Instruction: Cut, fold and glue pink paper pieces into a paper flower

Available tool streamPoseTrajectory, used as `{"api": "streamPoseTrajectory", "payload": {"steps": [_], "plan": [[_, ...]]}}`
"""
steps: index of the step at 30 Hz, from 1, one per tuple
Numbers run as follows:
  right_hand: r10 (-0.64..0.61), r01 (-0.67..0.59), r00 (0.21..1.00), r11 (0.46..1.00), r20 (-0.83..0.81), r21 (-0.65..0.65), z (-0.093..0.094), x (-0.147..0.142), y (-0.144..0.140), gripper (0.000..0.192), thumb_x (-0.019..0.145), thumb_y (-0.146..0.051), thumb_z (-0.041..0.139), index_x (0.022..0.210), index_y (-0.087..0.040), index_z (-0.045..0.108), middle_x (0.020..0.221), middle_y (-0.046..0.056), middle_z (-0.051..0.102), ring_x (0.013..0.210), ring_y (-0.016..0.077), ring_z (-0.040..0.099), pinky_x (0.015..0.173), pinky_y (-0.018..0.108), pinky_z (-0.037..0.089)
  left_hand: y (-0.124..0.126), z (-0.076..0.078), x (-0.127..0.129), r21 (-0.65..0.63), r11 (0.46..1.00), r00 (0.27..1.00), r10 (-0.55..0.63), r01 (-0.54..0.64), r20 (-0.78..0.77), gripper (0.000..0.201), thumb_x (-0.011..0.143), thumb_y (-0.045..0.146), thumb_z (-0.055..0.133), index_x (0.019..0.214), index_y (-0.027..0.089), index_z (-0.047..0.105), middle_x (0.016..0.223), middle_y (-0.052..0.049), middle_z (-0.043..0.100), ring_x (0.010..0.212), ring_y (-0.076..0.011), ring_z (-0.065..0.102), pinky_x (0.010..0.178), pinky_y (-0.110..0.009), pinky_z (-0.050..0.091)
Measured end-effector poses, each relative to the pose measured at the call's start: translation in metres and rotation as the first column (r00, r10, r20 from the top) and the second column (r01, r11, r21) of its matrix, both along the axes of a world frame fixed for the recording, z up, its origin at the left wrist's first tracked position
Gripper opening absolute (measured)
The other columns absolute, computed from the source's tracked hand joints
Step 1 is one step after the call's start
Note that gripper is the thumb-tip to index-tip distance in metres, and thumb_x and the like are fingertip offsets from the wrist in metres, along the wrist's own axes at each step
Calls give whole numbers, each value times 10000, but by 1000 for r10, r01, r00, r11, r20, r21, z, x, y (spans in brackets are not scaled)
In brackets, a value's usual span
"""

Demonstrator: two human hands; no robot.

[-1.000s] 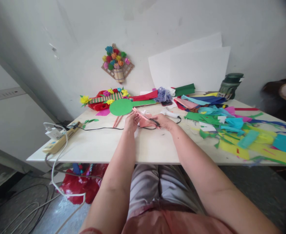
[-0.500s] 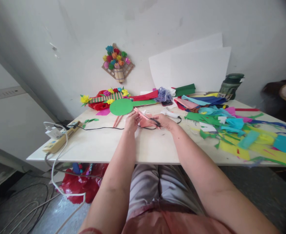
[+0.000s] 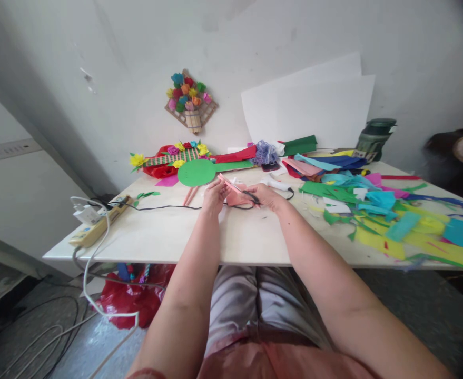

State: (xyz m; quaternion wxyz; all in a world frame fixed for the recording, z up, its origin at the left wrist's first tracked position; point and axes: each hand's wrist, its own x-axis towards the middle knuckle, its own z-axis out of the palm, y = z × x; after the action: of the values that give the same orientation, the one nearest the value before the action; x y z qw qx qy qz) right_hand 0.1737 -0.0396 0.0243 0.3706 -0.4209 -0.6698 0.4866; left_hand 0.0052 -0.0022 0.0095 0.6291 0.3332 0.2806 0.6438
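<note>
My left hand [image 3: 214, 196] pinches a strip of pink crepe-like paper [image 3: 236, 198] above the middle of the table. In my right hand [image 3: 266, 197] is a pair of scissors with black handles [image 3: 252, 197], its blades lying along the pink paper. Whether the blades are parted cannot be made out. Behind the hands lies a round green paper disc [image 3: 196, 173]. Two thin pink strips [image 3: 190, 196] rest on the table left of my left hand. A white glue gun [image 3: 277, 185] with a black cord lies just beyond my right hand.
Coloured paper scraps [image 3: 393, 210] cover the right side of the table. A power strip [image 3: 99, 223] with a white charger sits at the left edge, its black cord crossing behind my hands. A green bottle [image 3: 375, 139] stands at the back right; purple yarn [image 3: 265, 153] lies at the back.
Almost nothing differs. Both hands keep their places with the pink paper and scissors; the scissors have shifted very slightly.
</note>
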Motion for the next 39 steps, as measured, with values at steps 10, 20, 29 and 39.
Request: {"api": "streamPoseTrajectory", "payload": {"steps": [10,20,29,39], "plan": [[16,-16,1000,1000,-7,14,0,0,0,393,652,-498,697,661,-116,605,442,-64,457,356,35,351,346,187,258,0,1,0,-7,1000,1000,4,-4,9,80,755,34,572,749,110,594,599,2,613,521,-60,584,603,-177,496],[30,-30,999,999,-24,17,-5,1,4,401,653,-506,690,671,-114,606,441,-63,452,353,39,353,343,195,243,1,0,-1,-2,1000,1000,6,-6,-9,72,723,55,631,742,118,601,620,2,614,536,-62,585,646,-197,496],[16,-16,1000,1000,-16,5,-1,0,0,406,636,-510,709,628,-124,584,441,-58,474,341,38,361,341,196,260,2,0,-1,-2,1000,1000,2,-2,-14,74,723,37,601,730,111,606,604,4,613,527,-63,585,632,-190,495],[17,-16,1000,999,-8,28,-4,2,4,400,665,-508,694,609,-133,568,442,-50,490,337,43,383,328,191,275,1,-1,-1,2,1000,1000,-3,3,-7,73,713,43,635,742,104,608,630,-6,629,544,-69,598,642,-196,504]]}}
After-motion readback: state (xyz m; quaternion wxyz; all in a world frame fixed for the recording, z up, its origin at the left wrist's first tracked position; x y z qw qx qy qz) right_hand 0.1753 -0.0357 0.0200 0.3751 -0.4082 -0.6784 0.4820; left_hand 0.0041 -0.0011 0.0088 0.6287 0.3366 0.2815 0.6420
